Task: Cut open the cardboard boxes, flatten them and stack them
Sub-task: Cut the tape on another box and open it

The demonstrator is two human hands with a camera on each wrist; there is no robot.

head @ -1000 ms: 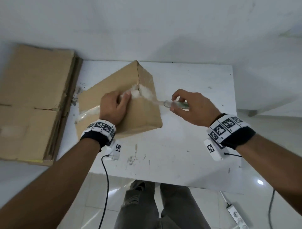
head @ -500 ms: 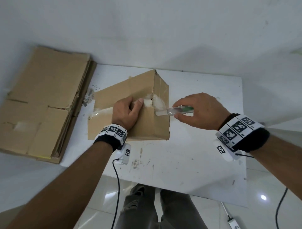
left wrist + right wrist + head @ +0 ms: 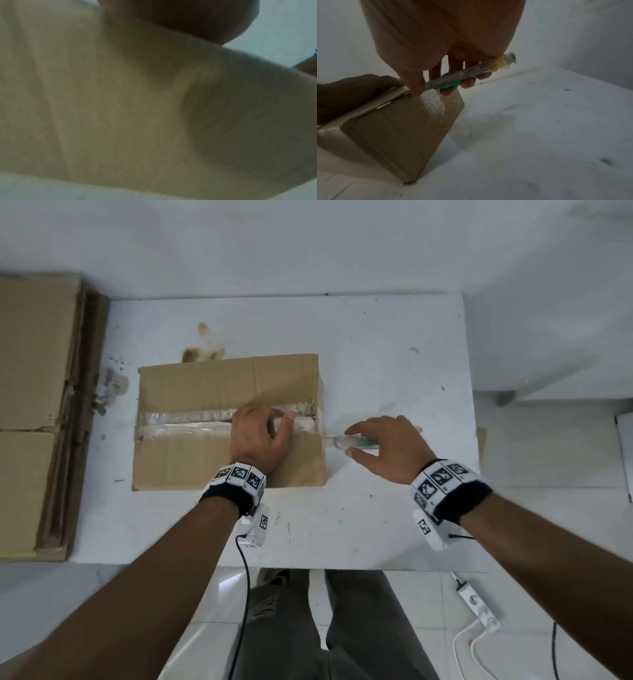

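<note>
Your stack of flattened cardboard (image 3: 37, 405) already lies at the table's left edge, so some boxes look done; the cardboard box (image 3: 226, 385) at mid-table (image 3: 376, 525) is still upright and unflattened; its taped top seam looks rough, and whether it is slit through I cannot tell. Your left hand (image 3: 260, 436) presses flat on that seam, fingers relaxed; your right hand (image 3: 387, 446) grips the cutter (image 3: 349, 442), blade end at the box's right edge. Left to do: finish cutting, flatten, stack.
</note>
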